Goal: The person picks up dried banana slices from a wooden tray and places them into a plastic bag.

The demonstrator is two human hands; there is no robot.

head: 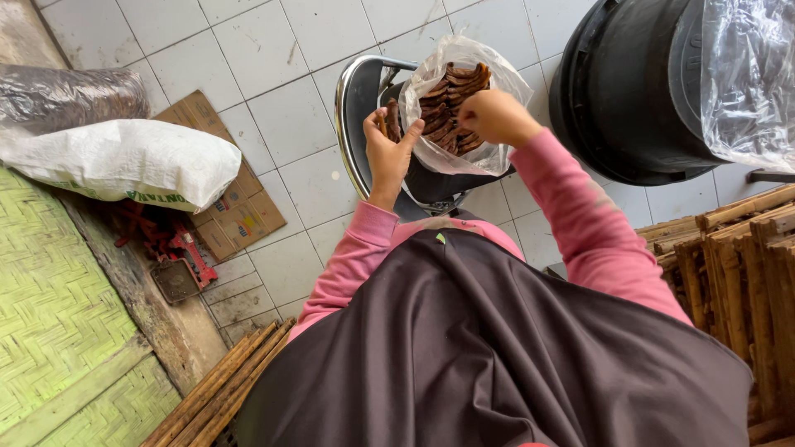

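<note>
Clear, crinkled plastic bag (431,91) packed with dark brown, flat, ridged strips (451,99) sits in the head view on the seat of a black chair with a chrome tube frame (346,116), straight ahead of both hands and slightly beyond them. The strips stand stacked on edge, their long axes running from the left hand's side up and across toward the right hand's side. The right hand (495,116) is the nearer one: it hangs clenched over the bag's open mouth at its right edge, fingers curled down among the strips; whether it pinches one I cannot tell. The left hand (389,149) stands just left of the bag, touching its plastic wall, palm turned toward it, and grasps a few loose brown strips (389,120) upright between thumb and fingers. Beyond the right hand stands a big black plastic drum (629,91); well off to the left hand's side lies a white sack (124,161) on flattened cardboard (240,215).
</note>
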